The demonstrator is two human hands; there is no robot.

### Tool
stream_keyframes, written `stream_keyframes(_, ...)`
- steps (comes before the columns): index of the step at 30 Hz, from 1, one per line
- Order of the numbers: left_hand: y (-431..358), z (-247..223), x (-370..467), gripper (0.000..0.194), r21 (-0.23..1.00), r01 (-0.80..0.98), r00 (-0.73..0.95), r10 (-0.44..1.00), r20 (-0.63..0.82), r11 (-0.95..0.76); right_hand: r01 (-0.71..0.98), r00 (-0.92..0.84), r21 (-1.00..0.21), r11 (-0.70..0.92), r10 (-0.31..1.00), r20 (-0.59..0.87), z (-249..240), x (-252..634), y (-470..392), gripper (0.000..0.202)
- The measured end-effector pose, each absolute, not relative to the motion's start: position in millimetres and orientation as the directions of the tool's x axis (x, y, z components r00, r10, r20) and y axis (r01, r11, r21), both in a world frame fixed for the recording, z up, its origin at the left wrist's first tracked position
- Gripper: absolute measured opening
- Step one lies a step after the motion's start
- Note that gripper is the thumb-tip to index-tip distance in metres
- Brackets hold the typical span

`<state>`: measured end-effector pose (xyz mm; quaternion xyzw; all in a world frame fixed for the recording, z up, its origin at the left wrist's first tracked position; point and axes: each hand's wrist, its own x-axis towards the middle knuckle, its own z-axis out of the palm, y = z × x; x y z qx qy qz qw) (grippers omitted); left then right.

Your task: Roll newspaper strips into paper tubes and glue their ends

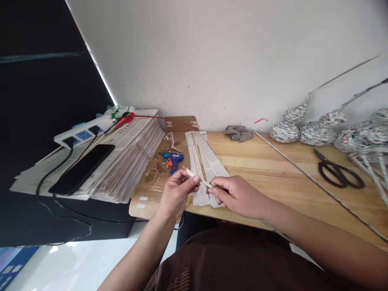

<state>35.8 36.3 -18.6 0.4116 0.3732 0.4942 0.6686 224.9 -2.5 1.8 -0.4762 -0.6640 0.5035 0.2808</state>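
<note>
Between my two hands runs a thin rolled paper tube (205,183), whitish and slightly tilted down to the right. My left hand (178,190) pinches its left part between thumb and fingers, with a short end sticking out past the fingertips. At its right part, the fingers and thumb of my right hand (238,197) are closed on it. Flat newspaper strips (212,161) lie fanned on the table just behind and below the hands. To the left of them a blue glue gun (175,161) rests on a stained cardboard sheet (148,190).
On the left stands a tall newspaper stack (133,161) carrying a black phone (81,169) and a power strip (86,131) with cords. Black scissors (338,171), a long paper rod (309,176), a grey cloth (239,133) and woven paper gourds (315,131) occupy the right side.
</note>
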Motion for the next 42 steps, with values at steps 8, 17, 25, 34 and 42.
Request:
stream_keyframes(8, 40, -19, 31, 0.017, 0.985, -0.17, 0.275, 0.961, 0.027, 0.021, -0.021, -0.648, -0.922, -0.387, 0.707, -0.282, -5, 236, 1, 0.039)
stream_keyframes(17, 51, -20, 13, 0.028, 0.981, -0.161, 0.277, 0.959, -0.065, 0.113, -0.196, -0.686, -0.851, -0.488, 0.688, -0.236, -13, 244, -4, 0.035)
stream_keyframes(25, 36, -13, 35, 0.016, 0.948, -0.239, 0.357, 0.927, -0.115, 0.21, -0.047, -0.629, -0.912, -0.407, 0.721, -0.289, -11, 239, -5, 0.04)
stream_keyframes(34, 35, -22, 39, 0.018, 0.985, -0.101, 0.356, 0.93, -0.095, 0.139, 0.14, -0.514, -0.937, -0.32, 0.785, -0.345, -8, 243, -20, 0.048)
stream_keyframes(42, 45, -37, 38, 0.023, 0.996, 0.075, 0.329, 0.942, -0.068, 0.046, 0.503, -0.291, -0.864, -0.024, 0.937, -0.195, 2, 281, -46, 0.03)
